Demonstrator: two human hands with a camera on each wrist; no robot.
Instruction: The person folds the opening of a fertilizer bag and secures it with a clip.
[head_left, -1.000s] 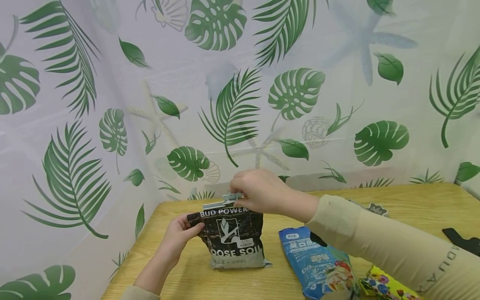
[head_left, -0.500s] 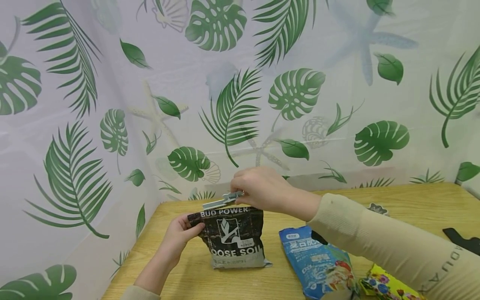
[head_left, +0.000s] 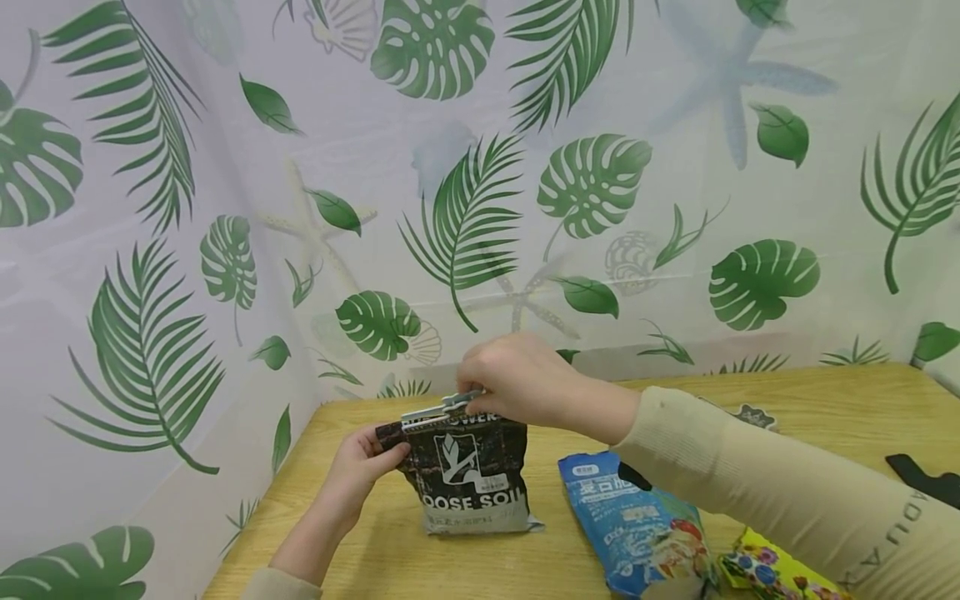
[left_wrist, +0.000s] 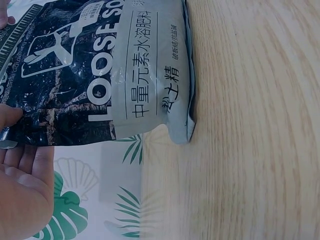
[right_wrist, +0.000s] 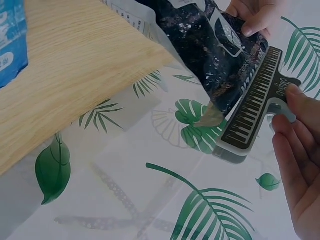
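A black and grey bag of loose soil [head_left: 450, 483] stands upright on the wooden table [head_left: 390, 567]. My left hand [head_left: 358, 471] pinches its upper left corner, thumb in front and fingers behind. At the bag's top edge, my right hand [head_left: 517, 377] pinches the handle of a long clip [right_wrist: 252, 100] with a piano-key pattern. In the right wrist view the clip lies along the bag's mouth, held between thumb and fingers. From the head view, its bar crosses the front of the top edge and covers part of the upper lettering.
Right of the soil bag lies a blue bag [head_left: 630, 525], partly under the right forearm. A yellow flowered packet [head_left: 780, 571] is at the front right. A black object [head_left: 922, 482] and a small grey item [head_left: 753, 415] lie farther right. A leaf-print curtain [head_left: 465, 250] hangs behind the table.
My right hand has lowered the clip from above the bag's top edge onto it, so its bar now overlaps the upper lettering. The left hand stays at the corner.
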